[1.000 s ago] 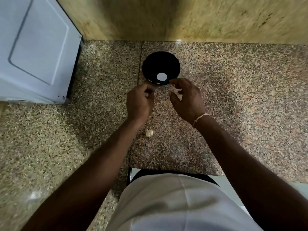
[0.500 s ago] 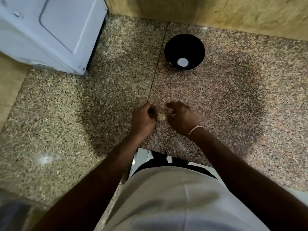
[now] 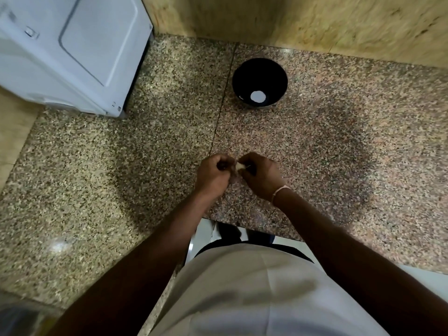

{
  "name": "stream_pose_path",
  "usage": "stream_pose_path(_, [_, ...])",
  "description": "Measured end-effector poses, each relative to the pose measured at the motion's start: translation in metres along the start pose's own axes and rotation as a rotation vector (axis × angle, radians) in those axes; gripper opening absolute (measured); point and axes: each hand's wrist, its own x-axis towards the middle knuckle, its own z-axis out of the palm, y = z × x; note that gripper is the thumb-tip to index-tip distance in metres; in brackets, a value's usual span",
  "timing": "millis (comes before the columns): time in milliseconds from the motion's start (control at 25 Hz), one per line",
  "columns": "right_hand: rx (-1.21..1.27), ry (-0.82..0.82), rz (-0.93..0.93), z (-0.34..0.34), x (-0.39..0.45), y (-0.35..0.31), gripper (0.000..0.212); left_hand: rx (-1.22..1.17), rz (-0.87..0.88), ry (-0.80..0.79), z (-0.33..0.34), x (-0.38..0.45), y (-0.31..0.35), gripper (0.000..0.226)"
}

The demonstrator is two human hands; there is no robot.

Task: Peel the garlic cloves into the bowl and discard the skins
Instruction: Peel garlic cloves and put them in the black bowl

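currently mid-peel: left hand (image 3: 213, 175) and right hand (image 3: 260, 177) both pinch one small pale garlic clove (image 3: 240, 166) above the speckled granite tabletop (image 3: 339, 166); next, judged, strip skin, drop clove into the round black bowl (image 3: 244, 73).

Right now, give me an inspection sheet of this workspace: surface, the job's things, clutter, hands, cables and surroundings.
Surface: speckled granite counter with a seam running from the wall toward the hands.
Job's things: black bowl near the back wall, a bright white spot at its bottom; a pale garlic clove between the fingertips of both hands, apart from the bowl.
Clutter: nothing seen; no loose skins can be made out.
Hands: left hand and right hand both have fingers curled, pinching the clove; a thin band sits on the right wrist.
Cables: nothing seen.
Surroundings: white appliance at the back left; yellowish stone wall behind the counter.
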Motion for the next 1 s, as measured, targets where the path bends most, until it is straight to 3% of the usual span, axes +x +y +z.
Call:
stream_pose_path(160, [0.200, 0.179, 0.049, -0.039, 0.001, -0.013, 0.019, -0.145, 0.153, -0.025, 0.002, -0.002, 0.050, 0.020])
stream_pose_path(440, [0.641, 0.401, -0.082, -0.132, -0.002, -0.064, 0.019, -0.421, 0.393, -0.181, 0.007, -0.018, 0.159, 0.015])
stream_pose_path(720, [0.729, 0.495, -0.316, -0.204, -0.012, -0.118, 0.024, -0.493, 0.601, -0.211, -0.003, -0.043, 0.246, 0.013])
stream_pose_path(1000, [0.574, 0.626, -0.479, -0.237, -0.021, -0.144, 0.022, -0.490, 0.800, -0.169, -0.018, -0.065, 0.294, 0.011])
